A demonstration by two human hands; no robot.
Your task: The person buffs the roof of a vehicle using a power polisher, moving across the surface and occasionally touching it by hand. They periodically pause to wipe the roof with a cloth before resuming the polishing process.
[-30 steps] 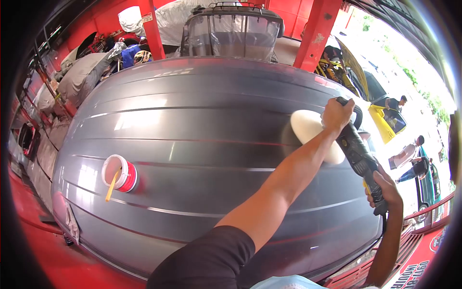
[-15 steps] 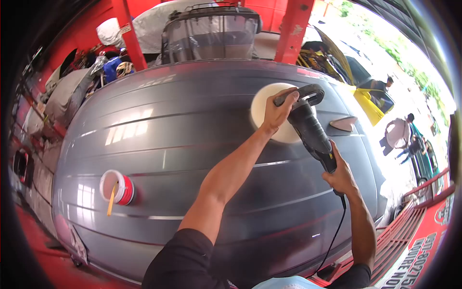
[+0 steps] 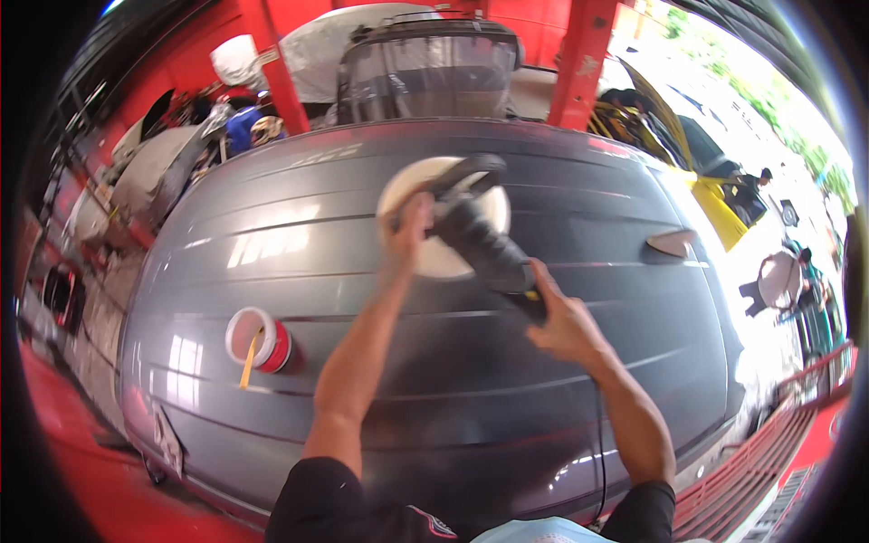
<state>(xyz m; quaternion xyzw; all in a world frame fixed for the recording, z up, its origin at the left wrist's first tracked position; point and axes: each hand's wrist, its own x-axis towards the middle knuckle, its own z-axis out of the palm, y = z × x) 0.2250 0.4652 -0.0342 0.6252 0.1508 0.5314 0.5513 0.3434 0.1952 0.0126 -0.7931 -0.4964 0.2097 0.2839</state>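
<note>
A black power polisher [image 3: 484, 246] with a round cream pad [image 3: 444, 262] lies against the dark grey vehicle roof [image 3: 344, 348], left of the roof's antenna fin [image 3: 671, 242]. My left hand [image 3: 413, 226] is closed on the front handle beside the pad, somewhat blurred. My right hand [image 3: 566, 317] wraps round the rear of the polisher's body, where a black cord hangs down. On the left of the roof stands a red and white bucket [image 3: 274, 348] with a yellow stick [image 3: 250, 360] leaning out of it.
Red posts [image 3: 584, 68] and a plastic-wrapped vehicle [image 3: 430, 77] stand beyond the roof. Covered vehicles are at the left. A yellow car [image 3: 715, 208] and several people are at the right, above a red slatted structure [image 3: 747, 462].
Both my hands have moved left with the polisher, and its pad now sits nearer the middle of the roof. The whole view has shifted slightly, with the bucket appearing further right.
</note>
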